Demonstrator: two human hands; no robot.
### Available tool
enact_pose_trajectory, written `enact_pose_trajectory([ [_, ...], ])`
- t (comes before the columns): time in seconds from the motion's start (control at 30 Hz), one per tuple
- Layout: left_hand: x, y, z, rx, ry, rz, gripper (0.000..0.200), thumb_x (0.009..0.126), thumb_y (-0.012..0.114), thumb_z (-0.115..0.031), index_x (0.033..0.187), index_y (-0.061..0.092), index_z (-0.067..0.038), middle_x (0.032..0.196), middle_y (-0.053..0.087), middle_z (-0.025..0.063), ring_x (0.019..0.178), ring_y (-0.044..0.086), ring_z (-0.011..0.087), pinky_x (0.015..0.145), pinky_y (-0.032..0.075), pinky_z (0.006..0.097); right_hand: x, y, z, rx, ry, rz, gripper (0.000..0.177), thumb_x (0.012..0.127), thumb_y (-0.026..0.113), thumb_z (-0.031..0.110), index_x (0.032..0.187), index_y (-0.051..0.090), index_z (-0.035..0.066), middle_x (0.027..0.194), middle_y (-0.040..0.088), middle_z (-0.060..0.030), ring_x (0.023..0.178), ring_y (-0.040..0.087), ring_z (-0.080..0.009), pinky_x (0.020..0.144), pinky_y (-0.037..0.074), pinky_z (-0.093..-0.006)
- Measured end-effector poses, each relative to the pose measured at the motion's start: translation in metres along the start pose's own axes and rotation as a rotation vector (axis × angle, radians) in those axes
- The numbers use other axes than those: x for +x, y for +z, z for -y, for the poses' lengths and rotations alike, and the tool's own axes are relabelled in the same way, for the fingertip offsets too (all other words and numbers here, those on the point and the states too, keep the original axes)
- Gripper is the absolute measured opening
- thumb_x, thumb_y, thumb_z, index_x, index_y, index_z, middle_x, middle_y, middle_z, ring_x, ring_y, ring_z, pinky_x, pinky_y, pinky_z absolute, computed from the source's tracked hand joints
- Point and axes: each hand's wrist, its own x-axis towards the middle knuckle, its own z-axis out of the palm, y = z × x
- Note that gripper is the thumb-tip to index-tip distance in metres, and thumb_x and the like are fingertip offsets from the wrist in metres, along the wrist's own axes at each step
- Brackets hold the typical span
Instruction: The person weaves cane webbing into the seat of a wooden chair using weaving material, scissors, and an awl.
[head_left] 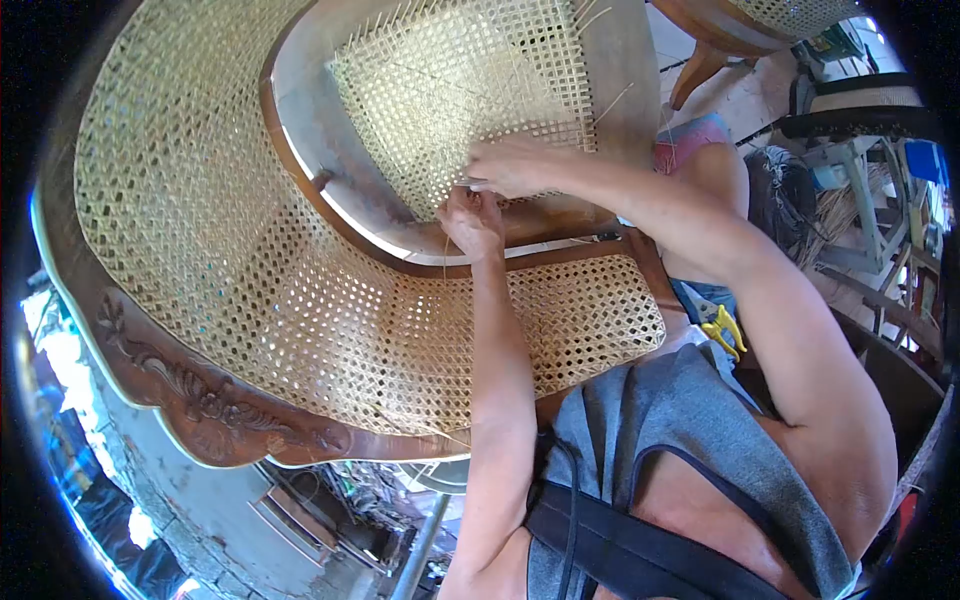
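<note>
My left hand (pixel 472 226) is closed at the near edge of a woven cane seat panel (pixel 440 105), its fingers pinched round a thin cane strand (pixel 445 258) that hangs down beside the wrist. Just above it, my right hand (pixel 515 166) lies over the weave, slightly blurred, with its fingertips pressed together. A small pale or shiny bit shows at those fingertips, too small to name. The panel sits in a wooden seat frame (pixel 550 222), and loose cane ends stick out along its far and right edges.
A curved cane backrest (pixel 200 200) with a carved wooden rim (pixel 220 410) surrounds the seat on the left and front. Yellow-handled cutters (pixel 724 332) rest by my right side. Another wooden chair leg (pixel 697 75) and a black-rimmed stool (pixel 860 120) stand at the upper right.
</note>
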Motion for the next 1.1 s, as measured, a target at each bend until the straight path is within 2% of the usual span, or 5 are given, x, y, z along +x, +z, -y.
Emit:
enact_pose_trajectory([
  [0.5,0.011,0.000,-0.005,-0.027,0.188,-0.081,0.016,0.079,0.066,-0.009,0.095,0.066,-0.007,0.087,0.069,0.0112,0.081,0.064,0.0283,0.082,0.046,0.0434,-0.094,-0.117,-0.094,-0.374,0.246,-0.251,0.014,0.090,0.053,0.015,0.103,0.055,0.010,0.082,0.065,-0.0185,0.072,0.064,-0.0388,0.059,0.047,-0.0477],
  [0.63,0.041,0.018,-0.069,-0.360,0.399,-0.162,0.018,0.090,0.063,-0.018,0.097,0.068,-0.003,0.083,0.066,0.0123,0.077,0.060,0.0262,0.077,0.048,0.0424,-0.101,-0.112,-0.064,-0.058,0.101,-0.540,0.019,0.095,0.053,0.025,0.102,0.056,0.007,0.073,0.061,-0.0138,0.062,0.063,-0.0311,0.056,0.046,-0.0434],
  [0.73,0.045,-0.003,-0.120,-0.762,0.079,0.158,0.018,0.092,0.063,-0.020,0.094,0.069,-0.003,0.078,0.062,0.0093,0.071,0.056,0.0222,0.067,0.046,0.0356,-0.097,-0.130,-0.046,0.531,0.164,-0.632,0.026,0.096,0.053,0.030,0.105,0.059,0.006,0.074,0.060,-0.0084,0.062,0.061,-0.0248,0.056,0.048,-0.0392],
  [0.83,0.050,-0.048,-0.137,-0.912,0.104,0.123,0.022,0.095,0.062,-0.023,0.096,0.070,-0.003,0.076,0.056,0.0009,0.065,0.046,0.0095,0.058,0.039,0.0251,-0.075,-0.119,-0.042,0.577,0.621,-0.264,0.039,0.101,0.044,0.040,0.113,0.056,0.005,0.085,0.060,-0.0062,0.060,0.054,-0.0144,0.050,0.048,-0.0307],
  [1.1,0.062,-0.063,-0.049,-0.694,-0.003,0.136,0.015,0.084,0.073,-0.013,0.099,0.075,-0.010,0.087,0.070,0.0081,0.076,0.065,0.0150,0.067,0.052,0.0276,-0.016,0.008,-0.001,0.647,0.353,0.059,0.030,0.096,0.045,0.021,0.105,0.061,-0.003,0.076,0.064,-0.0189,0.067,0.064,-0.0258,0.063,0.053,-0.0409],
])
